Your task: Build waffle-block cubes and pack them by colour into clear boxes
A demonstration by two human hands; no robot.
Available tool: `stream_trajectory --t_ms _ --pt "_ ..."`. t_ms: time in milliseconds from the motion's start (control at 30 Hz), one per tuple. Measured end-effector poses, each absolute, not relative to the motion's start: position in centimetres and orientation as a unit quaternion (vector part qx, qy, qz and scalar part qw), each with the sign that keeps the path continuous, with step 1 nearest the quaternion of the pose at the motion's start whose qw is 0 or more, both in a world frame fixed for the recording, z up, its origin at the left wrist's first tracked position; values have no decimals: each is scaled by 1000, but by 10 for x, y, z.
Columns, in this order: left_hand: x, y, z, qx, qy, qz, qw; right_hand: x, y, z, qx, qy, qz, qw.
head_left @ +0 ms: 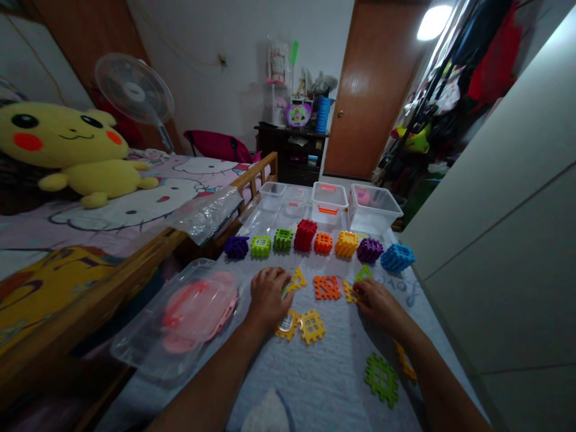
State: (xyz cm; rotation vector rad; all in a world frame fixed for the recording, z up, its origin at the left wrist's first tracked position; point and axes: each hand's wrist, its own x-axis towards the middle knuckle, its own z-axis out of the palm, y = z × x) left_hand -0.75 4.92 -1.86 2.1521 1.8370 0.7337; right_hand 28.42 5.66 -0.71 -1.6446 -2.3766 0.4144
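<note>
My left hand (270, 292) is closed on a yellow triangle piece (297, 280), at its left edge, with a bit of green beside the fingers. My right hand (374, 300) pinches a small yellow piece (350, 291); a green triangle piece (362, 273) is just behind it. Between the hands lies an orange square piece (326, 288). Nearer to me are two yellow square pieces, one with a window grid (311, 327) and one (287, 324) beside it. A green window piece (381, 379) lies at the lower right, and another yellow piece (405, 361) is partly hidden by my right forearm.
Stacks of coloured pieces, from dark purple (236, 247) to blue (397, 257), form a row across the table. Behind stand clear plastic boxes (374, 210). Pink lids (198, 309) lie at left beside the wooden bed rail (175, 246).
</note>
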Motion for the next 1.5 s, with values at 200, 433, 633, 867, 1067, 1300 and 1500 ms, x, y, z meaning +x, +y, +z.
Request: stream_trajectory --t_ms 200,433,633,867,1067,1300,1500 --pt "-8 50 -20 723 637 249 103 285 56 -4 -574 -795 147 125" --pt "-7 52 -23 732 628 252 81 275 51 1 -543 -802 166 186" --pt "-9 52 -20 737 607 283 88 259 48 1 -496 -821 178 221" --pt "-10 51 -12 712 591 356 128 274 50 3 -528 -803 167 223" --pt "-8 48 -8 734 562 352 145 283 49 9 -562 -807 129 129" --pt "-12 54 -12 711 575 370 165 222 22 24 -400 -883 162 184" --pt "-27 60 -14 606 605 459 237 194 11 17 -397 -895 181 96"
